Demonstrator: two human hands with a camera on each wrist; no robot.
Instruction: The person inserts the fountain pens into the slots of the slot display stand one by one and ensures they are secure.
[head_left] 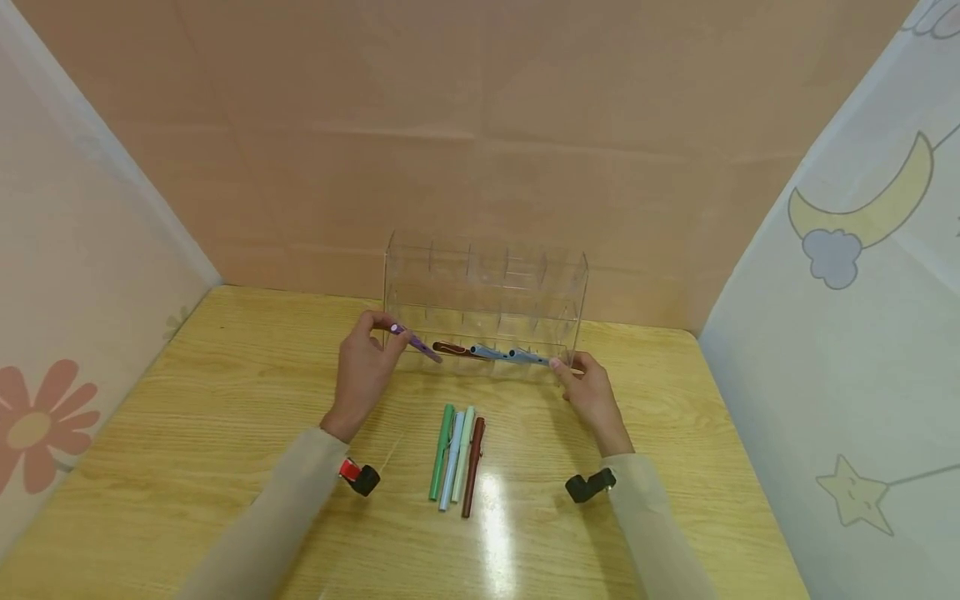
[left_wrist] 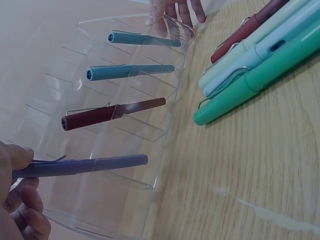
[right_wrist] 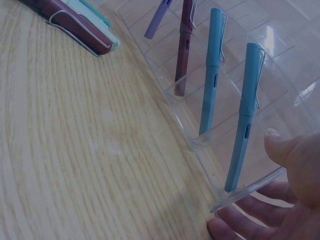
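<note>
My left hand (head_left: 362, 371) pinches a purple pen (head_left: 416, 342) by its clip end, between thumb and fingers. The pen slants into the leftmost front compartment of a clear plastic pen holder (head_left: 483, 286), its lower end inside in the left wrist view. To its right in the same front row stand a dark red pen (left_wrist: 92, 118) and two blue pens (right_wrist: 212, 70) (right_wrist: 247, 102), each in its own compartment. At the holder's right end, my right hand (head_left: 591, 393) grips the side wall, thumb towards the front and fingers around the outside.
On the wooden table (head_left: 225, 400) before the holder, a green pen (head_left: 442, 450), a light blue pen (head_left: 452, 462), a pale green pen (head_left: 463, 454) and a dark red pen (head_left: 473, 467) lie side by side. An orange-brown backdrop (head_left: 480, 125) rises behind the holder.
</note>
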